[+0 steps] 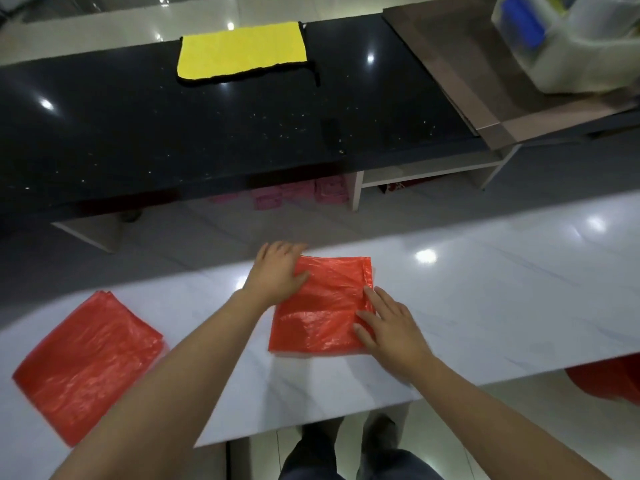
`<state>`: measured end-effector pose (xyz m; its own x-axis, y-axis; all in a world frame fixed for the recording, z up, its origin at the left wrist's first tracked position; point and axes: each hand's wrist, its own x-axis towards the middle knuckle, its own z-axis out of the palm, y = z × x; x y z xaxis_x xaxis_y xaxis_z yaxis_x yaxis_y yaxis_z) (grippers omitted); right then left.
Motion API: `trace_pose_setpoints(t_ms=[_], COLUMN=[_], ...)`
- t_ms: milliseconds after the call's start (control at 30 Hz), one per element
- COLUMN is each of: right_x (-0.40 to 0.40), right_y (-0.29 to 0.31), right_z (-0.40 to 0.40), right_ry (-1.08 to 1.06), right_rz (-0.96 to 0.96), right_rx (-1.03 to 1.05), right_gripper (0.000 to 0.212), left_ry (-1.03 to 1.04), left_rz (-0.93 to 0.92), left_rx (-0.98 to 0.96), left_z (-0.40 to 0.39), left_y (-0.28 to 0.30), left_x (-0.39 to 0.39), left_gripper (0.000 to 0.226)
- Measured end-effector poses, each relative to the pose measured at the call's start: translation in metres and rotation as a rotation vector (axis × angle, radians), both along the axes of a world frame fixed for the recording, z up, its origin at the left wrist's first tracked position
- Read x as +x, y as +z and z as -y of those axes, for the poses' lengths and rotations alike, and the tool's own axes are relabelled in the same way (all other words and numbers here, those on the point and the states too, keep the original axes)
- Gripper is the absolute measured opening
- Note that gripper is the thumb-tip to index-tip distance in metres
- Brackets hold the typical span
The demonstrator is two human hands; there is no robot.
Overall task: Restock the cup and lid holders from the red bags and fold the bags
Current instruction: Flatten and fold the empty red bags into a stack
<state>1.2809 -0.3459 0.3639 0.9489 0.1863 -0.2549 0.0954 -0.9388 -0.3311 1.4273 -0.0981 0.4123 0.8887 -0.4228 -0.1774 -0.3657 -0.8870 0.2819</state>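
Bare white counter (485, 306) rt of folded bag (322, 306); 2nd bag (86, 365) far left.

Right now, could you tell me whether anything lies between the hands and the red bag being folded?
Nothing visible does. The left hand and right hand already rest with straight fingers on the folded red bag. The other folded bag lies apart, further left on the white counter.

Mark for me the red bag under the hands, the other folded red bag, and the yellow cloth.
red bag under the hands (322, 306): head view, middle of its top face.
other folded red bag (86, 365): head view, centre of the plastic.
yellow cloth (242, 51): head view, centre of the cloth.
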Motion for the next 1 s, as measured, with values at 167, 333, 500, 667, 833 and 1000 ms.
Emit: trace_pose_setpoints(t_ms=[167, 333, 500, 667, 833, 1000], right_x=[0.016, 0.019, 0.015, 0.017, 0.019, 0.036], right_y=[0.005, -0.008, -0.030, -0.031, -0.014, -0.015], right_z=[-0.013, -0.018, -0.007, -0.009, -0.025, -0.061], right_ry=[-0.026, 0.151, 0.160, 0.178, 0.051, 0.067], right_rz=[0.092, 0.033, 0.055, 0.039, 0.120, 0.184], right_rx=[-0.130, -0.127, -0.154, -0.154, -0.179, -0.122], right_gripper=[0.046, 0.068, 0.062, 0.063, 0.063, 0.058], left_ry=[-0.046, 0.005, 0.127, 0.202, -0.008, 0.025], left_rz=[-0.278, -0.214, -0.078, 0.283, 0.112, 0.035], left_rx=[-0.169, -0.270, -0.220, -0.222, 0.008, 0.116], left_z=[-0.010, -0.012, -0.031, -0.014, 0.025, 0.024], left_y=[0.003, -0.016, -0.039, -0.047, -0.059, -0.081], left_x=[0.011, 0.005, 0.000, -0.042, -0.087, -0.097], left_gripper=[0.039, 0.032, 0.027, 0.031, 0.062, 0.068])
